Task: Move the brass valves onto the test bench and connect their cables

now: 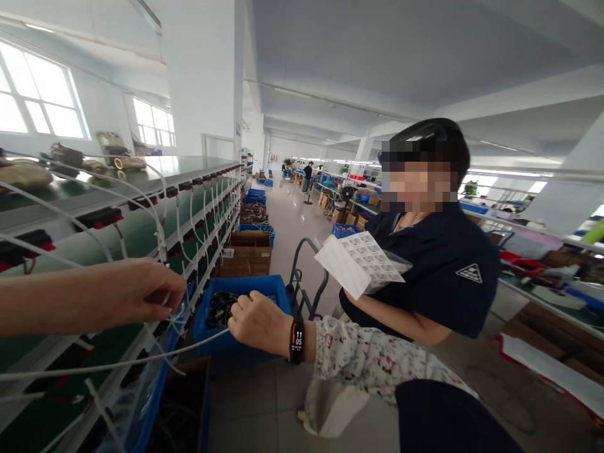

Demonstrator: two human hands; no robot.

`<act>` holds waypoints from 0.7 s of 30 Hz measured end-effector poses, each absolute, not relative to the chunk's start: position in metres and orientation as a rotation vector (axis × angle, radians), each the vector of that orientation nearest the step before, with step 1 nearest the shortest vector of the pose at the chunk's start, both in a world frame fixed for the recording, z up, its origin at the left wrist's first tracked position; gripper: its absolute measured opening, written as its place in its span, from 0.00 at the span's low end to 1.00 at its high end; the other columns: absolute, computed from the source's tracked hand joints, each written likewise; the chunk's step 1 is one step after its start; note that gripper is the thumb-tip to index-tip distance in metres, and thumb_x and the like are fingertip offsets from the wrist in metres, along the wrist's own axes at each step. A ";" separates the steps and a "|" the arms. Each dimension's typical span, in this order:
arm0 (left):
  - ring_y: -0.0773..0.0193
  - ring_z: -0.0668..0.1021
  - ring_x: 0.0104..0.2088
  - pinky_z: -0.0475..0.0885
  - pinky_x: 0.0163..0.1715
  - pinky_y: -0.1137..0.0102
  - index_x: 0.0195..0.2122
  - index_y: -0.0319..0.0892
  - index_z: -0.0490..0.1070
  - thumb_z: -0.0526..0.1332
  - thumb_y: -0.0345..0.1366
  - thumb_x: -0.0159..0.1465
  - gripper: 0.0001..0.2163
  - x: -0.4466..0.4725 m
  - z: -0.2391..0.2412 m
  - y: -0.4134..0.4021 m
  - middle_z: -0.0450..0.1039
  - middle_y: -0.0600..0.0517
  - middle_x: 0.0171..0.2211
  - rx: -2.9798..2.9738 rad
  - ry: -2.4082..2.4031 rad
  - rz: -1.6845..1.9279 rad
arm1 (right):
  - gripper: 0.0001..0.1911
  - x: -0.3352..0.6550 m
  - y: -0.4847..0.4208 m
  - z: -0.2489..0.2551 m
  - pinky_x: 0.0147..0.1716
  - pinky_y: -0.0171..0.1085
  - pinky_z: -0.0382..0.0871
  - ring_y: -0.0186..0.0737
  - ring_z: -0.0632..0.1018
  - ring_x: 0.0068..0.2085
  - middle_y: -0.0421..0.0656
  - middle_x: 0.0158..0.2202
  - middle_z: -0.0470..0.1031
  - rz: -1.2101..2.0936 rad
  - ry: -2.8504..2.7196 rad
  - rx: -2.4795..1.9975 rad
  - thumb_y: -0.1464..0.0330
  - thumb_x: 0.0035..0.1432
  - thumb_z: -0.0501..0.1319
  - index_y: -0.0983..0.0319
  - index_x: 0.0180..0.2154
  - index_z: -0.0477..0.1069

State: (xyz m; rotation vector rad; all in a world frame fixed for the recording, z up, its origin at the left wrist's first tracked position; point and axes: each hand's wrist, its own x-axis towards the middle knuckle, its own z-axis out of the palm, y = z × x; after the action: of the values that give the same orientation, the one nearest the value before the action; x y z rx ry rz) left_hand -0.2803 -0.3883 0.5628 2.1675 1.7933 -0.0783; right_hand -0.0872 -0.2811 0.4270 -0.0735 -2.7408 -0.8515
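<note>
My left hand reaches into the green shelf rack at the left, its fingers closed around thin white cables that hang from the rack. My right hand, with a black smart band on the wrist and a floral sleeve, is closed on a white cable that runs down to the left. It hovers above a blue bin holding dark parts.
A co-worker in a dark shirt stands close at the right, holding a sheet of labels. Cardboard boxes and more blue bins line the aisle. A trolley handle stands behind the bin. Workbenches run along the right.
</note>
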 end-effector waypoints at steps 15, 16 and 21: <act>0.68 0.67 0.25 0.57 0.26 0.76 0.25 0.38 0.68 0.53 0.27 0.53 0.06 -0.289 0.557 -0.388 0.64 0.56 0.22 2.232 1.829 -0.078 | 0.10 -0.093 -0.271 0.413 0.29 0.40 0.61 0.45 0.69 0.34 0.47 0.30 0.68 -0.796 -2.881 -0.122 0.78 0.60 0.49 0.65 0.29 0.65; 0.68 0.67 0.25 0.57 0.26 0.76 0.25 0.39 0.69 0.52 0.27 0.53 0.06 -0.293 0.554 -0.387 0.65 0.56 0.22 2.247 1.817 -0.058 | 0.10 -0.094 -0.272 0.413 0.29 0.40 0.62 0.45 0.69 0.35 0.47 0.31 0.68 -0.787 -2.894 -0.127 0.78 0.60 0.50 0.65 0.29 0.65; 0.69 0.68 0.23 0.59 0.25 0.76 0.25 0.41 0.68 0.56 0.28 0.53 0.03 -0.305 0.554 -0.391 0.67 0.57 0.21 2.257 1.750 0.041 | 0.07 -0.093 -0.279 0.418 0.32 0.39 0.64 0.43 0.71 0.37 0.46 0.33 0.70 -0.401 -2.943 -0.298 0.79 0.57 0.55 0.64 0.30 0.67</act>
State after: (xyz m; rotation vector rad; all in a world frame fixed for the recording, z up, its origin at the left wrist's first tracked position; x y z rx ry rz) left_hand -0.3055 -0.3909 0.5537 2.2570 1.7501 0.0414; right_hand -0.0930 -0.2786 0.4182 -0.2975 -2.9428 -0.4014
